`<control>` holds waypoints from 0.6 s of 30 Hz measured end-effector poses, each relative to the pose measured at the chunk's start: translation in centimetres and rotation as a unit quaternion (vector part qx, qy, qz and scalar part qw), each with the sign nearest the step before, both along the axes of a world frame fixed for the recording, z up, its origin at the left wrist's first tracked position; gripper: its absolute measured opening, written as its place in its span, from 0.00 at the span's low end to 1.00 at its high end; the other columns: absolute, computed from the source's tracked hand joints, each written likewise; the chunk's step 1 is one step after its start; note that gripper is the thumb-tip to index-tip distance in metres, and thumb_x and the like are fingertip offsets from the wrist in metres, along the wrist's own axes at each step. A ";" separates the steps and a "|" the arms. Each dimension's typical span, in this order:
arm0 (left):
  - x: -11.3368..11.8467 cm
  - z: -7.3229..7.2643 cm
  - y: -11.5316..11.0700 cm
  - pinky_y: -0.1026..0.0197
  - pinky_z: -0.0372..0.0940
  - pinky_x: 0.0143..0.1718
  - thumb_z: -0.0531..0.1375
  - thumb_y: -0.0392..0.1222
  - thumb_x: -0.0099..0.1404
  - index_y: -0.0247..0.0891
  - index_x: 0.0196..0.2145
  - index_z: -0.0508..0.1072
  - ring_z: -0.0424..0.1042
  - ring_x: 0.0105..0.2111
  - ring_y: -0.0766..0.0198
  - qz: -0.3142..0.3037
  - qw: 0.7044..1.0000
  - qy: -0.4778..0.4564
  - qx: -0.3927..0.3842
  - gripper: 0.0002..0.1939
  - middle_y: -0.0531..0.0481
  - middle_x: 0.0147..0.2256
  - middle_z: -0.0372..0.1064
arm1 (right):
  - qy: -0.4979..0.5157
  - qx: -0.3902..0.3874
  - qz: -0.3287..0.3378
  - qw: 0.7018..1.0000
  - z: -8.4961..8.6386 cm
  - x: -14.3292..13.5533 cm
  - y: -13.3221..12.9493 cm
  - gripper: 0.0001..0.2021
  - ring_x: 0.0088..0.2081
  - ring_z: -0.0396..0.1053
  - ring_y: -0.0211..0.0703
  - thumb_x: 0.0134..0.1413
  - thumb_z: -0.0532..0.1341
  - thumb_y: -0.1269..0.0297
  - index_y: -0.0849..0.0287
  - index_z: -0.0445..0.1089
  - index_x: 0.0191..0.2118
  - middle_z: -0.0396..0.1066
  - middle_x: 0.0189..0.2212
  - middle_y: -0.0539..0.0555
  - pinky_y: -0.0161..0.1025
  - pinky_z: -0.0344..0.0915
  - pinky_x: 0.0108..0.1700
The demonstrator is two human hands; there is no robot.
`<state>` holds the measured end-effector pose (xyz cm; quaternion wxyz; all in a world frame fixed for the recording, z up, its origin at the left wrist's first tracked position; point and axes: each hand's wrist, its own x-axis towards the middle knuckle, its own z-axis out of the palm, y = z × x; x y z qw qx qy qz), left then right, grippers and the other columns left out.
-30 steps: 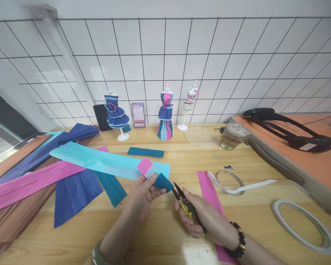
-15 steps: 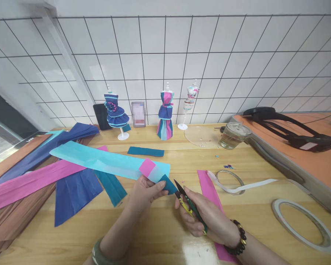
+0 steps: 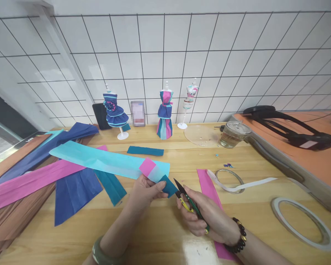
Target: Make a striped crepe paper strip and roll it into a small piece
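Between the thumb and fingers of my left hand point(image 3: 147, 193) is a small paper strip point(image 3: 148, 168), with a pink end, a pale blue middle and a teal end. My right hand point(image 3: 200, 211) grips thread snips point(image 3: 191, 202) with dark blades and green and yellow handles. The blades are parted, and the lower one is at the corner of the teal end; whether it touches cannot be made out. Behind my left hand lies a long light-blue crepe paper strip point(image 3: 99, 158). A pink strip point(image 3: 208, 186) runs partly under my right hand and wrist.
Dressed mini mannequins point(image 3: 164, 116) stand along the tiled wall, near a phone point(image 3: 138, 114). To the right are a lidded cup point(image 3: 234, 134), tape rolls point(image 3: 274, 217) and a black headset point(image 3: 289, 129). Blue, pink and brown paper point(image 3: 77, 195) covers the left side.
My right hand and the snips have shifted very slightly right and down from the teal end. My left hand keeps its hold on the paper strip. The view has tilted a little.
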<state>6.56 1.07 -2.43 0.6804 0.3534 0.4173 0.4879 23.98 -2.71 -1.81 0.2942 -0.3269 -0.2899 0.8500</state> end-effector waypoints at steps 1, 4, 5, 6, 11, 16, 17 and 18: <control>0.0 0.0 0.0 0.66 0.70 0.23 0.70 0.39 0.44 0.32 0.31 0.70 0.71 0.23 0.65 0.000 1.000 0.000 0.001 0.17 0.49 0.24 0.73 | -0.001 0.004 -0.001 1.000 0.0 0.0 0.0 0.21 0.11 0.39 0.25 0.57 0.48 0.47 0.60 0.65 0.30 0.49 0.13 0.41 0.26 0.38 0.13; -0.1 0.1 0.0 0.65 0.70 0.24 0.70 0.39 0.43 0.32 0.31 0.71 0.72 0.24 0.64 -0.004 1.000 0.003 0.006 0.17 0.49 0.24 0.73 | -0.011 0.009 0.004 1.000 -0.1 0.0 0.0 0.21 0.11 0.38 0.25 0.55 0.50 0.45 0.60 0.64 0.29 0.47 0.13 0.40 0.27 0.37 0.13; -0.1 0.2 0.0 0.65 0.70 0.25 0.70 0.39 0.43 0.32 0.31 0.71 0.72 0.24 0.64 -0.002 1.000 0.006 0.008 0.17 0.48 0.25 0.74 | -0.015 0.009 0.006 1.000 -0.1 0.0 0.0 0.22 0.11 0.37 0.25 0.55 0.50 0.44 0.60 0.64 0.29 0.47 0.13 0.40 0.27 0.37 0.12; -0.1 0.3 0.0 0.64 0.71 0.25 0.70 0.39 0.43 0.32 0.31 0.71 0.73 0.25 0.63 0.001 1.000 0.010 0.009 0.17 0.48 0.25 0.74 | -0.018 0.010 0.006 1.000 -0.1 0.0 0.0 0.22 0.11 0.37 0.25 0.54 0.50 0.44 0.60 0.64 0.29 0.46 0.13 0.40 0.27 0.37 0.12; -0.2 0.6 0.0 0.63 0.71 0.27 0.70 0.38 0.44 0.33 0.30 0.71 0.73 0.26 0.62 0.013 1.000 0.015 0.012 0.16 0.48 0.26 0.75 | -0.027 0.020 -0.002 0.999 0.0 -0.1 0.1 0.22 0.11 0.37 0.25 0.51 0.52 0.42 0.60 0.62 0.29 0.45 0.13 0.39 0.26 0.36 0.12; -0.1 0.9 -0.1 0.63 0.71 0.26 0.70 0.38 0.42 0.33 0.31 0.72 0.74 0.26 0.62 0.023 1.000 0.004 0.005 0.18 0.49 0.26 0.75 | -0.037 0.021 0.008 0.999 0.1 -0.1 0.1 0.23 0.11 0.36 0.26 0.50 0.52 0.40 0.59 0.59 0.25 0.44 0.11 0.39 0.27 0.36 0.12; -0.1 1.0 -0.1 0.63 0.71 0.26 0.70 0.38 0.41 0.33 0.32 0.72 0.74 0.26 0.62 0.023 1.000 0.001 0.003 0.18 0.49 0.26 0.75 | -0.039 0.019 0.008 0.999 0.1 -0.1 0.1 0.23 0.11 0.36 0.26 0.50 0.52 0.40 0.59 0.58 0.25 0.44 0.11 0.39 0.27 0.36 0.12; -0.1 1.1 -0.1 0.63 0.71 0.27 0.70 0.39 0.41 0.33 0.32 0.72 0.74 0.26 0.62 0.022 1.000 -0.001 0.000 0.19 0.49 0.27 0.75 | -0.042 0.017 0.007 0.999 0.1 -0.1 0.0 0.23 0.11 0.36 0.26 0.50 0.52 0.40 0.58 0.58 0.25 0.44 0.11 0.39 0.27 0.36 0.12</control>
